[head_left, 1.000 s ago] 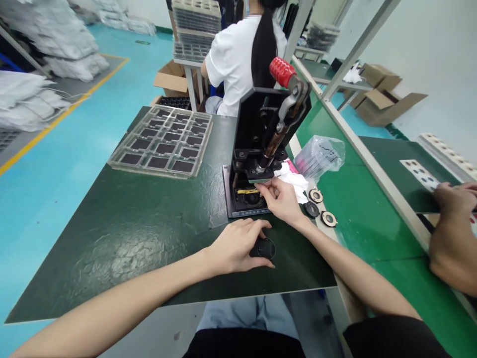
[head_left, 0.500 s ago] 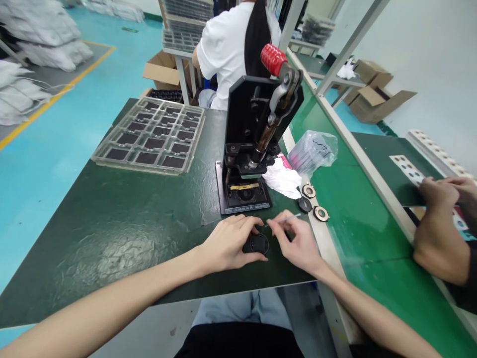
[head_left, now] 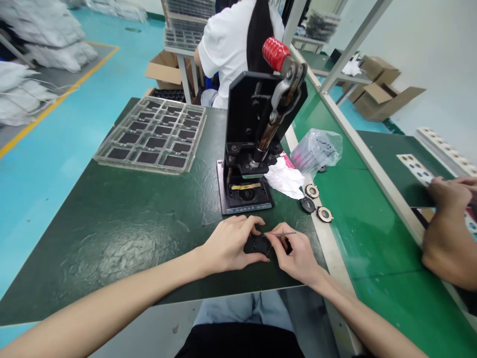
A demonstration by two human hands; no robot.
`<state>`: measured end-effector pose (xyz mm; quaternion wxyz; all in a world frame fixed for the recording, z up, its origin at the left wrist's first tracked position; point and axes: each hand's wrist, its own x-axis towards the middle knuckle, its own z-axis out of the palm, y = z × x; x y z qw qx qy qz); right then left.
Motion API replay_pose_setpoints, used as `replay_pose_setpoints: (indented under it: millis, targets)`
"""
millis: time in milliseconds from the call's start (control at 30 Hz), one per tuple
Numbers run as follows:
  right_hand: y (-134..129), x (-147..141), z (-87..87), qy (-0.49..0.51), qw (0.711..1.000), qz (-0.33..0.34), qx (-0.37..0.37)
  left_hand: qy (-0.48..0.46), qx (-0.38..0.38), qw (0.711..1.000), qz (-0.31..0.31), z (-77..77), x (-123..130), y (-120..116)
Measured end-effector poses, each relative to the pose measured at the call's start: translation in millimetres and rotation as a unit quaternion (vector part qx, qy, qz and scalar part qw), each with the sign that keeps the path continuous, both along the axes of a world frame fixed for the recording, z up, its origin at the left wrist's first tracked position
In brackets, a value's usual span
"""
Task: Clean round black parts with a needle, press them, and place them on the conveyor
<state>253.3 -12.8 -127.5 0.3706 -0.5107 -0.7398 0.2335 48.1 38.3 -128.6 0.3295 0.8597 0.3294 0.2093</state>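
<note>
Near the front edge of the dark green table, my left hand (head_left: 231, 244) grips a small black rounded part (head_left: 258, 244) between thumb and fingers. My right hand (head_left: 294, 251) pinches a thin stick-like tool (head_left: 283, 233), its near end at the upper right rim of the black part. Just beyond my hands stands a black hand press (head_left: 248, 144) with a red handle (head_left: 276, 53). A yellow strip (head_left: 246, 187) lies across its base. Right of the press are a white cloth (head_left: 285, 179) and several round parts, one of them a black ring (head_left: 307, 205).
A clear tray (head_left: 149, 134) with dark pieces lies at the back left of the table. A plastic bag of thin pieces (head_left: 316, 150) rests on the right. A person in a white shirt (head_left: 225, 42) sits beyond the press; another person's hands (head_left: 450, 191) are at far right.
My right hand has moved slightly left and down, bringing the thin tool to the black part. My left hand keeps its hold. The view has shifted slightly.
</note>
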Motion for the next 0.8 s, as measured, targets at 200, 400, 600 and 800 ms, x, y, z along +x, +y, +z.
replay_pose_setpoints:
  millis: [200, 400, 600, 800]
  targets:
    - [-1, 0, -1.2, -0.025, 0.999, 0.011, 0.016, -0.004, -0.005, 1.0, -0.001, -0.6, -1, 0]
    - [1, -5, 3.9, -0.09, 0.994, 0.026, 0.056, -0.015, -0.016, 1.0, 0.006, -3.2, 0, 1]
    - [4, -9, 5.3, -0.108, 0.992, 0.022, 0.057, -0.033, -0.026, 0.999, 0.007, -4.7, 0, 2]
    - [6, -10, 3.0, -0.126, 0.989, 0.033, 0.076, -0.026, -0.03, 0.999, 0.01, -5.5, 1, 1]
